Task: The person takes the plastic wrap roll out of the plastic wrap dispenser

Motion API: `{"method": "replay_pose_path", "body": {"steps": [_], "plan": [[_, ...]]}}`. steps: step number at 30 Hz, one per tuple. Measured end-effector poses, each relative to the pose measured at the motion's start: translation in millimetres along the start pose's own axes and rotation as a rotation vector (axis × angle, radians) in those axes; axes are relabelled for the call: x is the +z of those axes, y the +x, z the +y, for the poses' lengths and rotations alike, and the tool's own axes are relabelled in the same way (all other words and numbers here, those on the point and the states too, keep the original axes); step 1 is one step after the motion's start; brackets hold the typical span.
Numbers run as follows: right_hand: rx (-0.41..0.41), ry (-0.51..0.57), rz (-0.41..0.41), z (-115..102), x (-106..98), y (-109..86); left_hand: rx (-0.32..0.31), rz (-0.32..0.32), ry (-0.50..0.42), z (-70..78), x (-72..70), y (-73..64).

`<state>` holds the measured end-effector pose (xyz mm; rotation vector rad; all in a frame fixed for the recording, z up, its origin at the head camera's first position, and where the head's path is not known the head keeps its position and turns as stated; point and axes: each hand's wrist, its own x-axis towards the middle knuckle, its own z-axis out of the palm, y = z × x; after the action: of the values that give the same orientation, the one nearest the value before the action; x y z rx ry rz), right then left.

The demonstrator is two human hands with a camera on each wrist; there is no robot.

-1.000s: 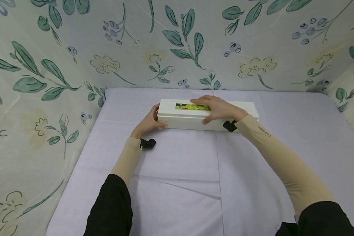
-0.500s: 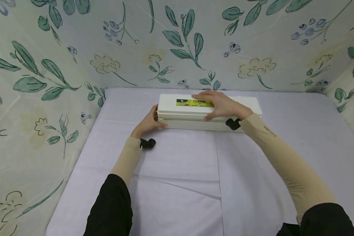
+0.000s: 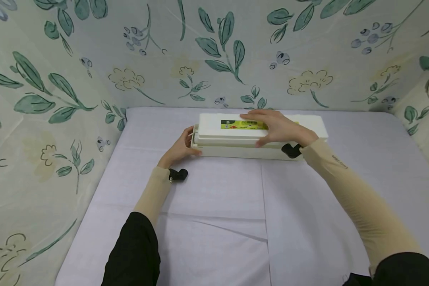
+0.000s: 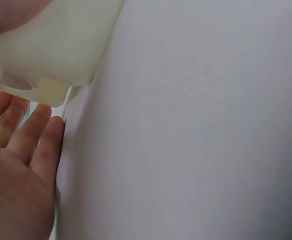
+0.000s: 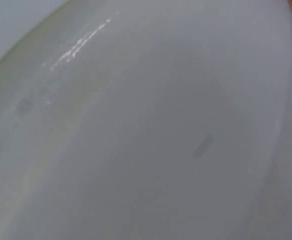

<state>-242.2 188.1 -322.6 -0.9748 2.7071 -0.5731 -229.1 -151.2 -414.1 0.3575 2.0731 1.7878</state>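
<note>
Left hand (image 3: 178, 147) grips the end of a white box (image 3: 228, 151). Right hand (image 3: 281, 128) pinches its lid (image 3: 210, 128), kinda offset away from the left.

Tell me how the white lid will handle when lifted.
Probably stiff: the lid looks straight-edged under the right hand. Perhaps a bit slippery, since its surface looks smooth. Unlikely to roll, given its flat top.

Pale, leaf-and-flower-printed fabric (image 3: 193, 55) hangs behind and beside a table (image 3: 218, 198) covered in whitish cloth (image 3: 307, 222).
</note>
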Motion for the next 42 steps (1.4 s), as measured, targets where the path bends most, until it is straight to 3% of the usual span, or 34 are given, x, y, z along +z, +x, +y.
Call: {"method": "replay_pose_path", "body": {"steps": [15, 19, 23, 25, 42], "plan": [[0.045, -0.008, 0.001, 11, -8, -16.8, 0.001, 0.003, 0.019, -1.9, -1.4, 2.0], [0.051, -0.001, 0.008, 14, -8, -20.2, 0.006, 0.010, 0.022, -10.5, -3.1, 6.0], [0.059, -0.005, 0.012, 18, -8, -24.6, 0.005, 0.007, 0.028, -9.3, -2.3, 4.3], [0.062, -0.008, 0.015, 20, -8, -26.9, -0.008, 0.001, 0.017, -1.6, -0.7, 0.6], [0.129, -0.002, 0.037, 36, -13, -54.4, 0.000, -0.012, 0.002, -2.8, -2.3, 2.1]]}}
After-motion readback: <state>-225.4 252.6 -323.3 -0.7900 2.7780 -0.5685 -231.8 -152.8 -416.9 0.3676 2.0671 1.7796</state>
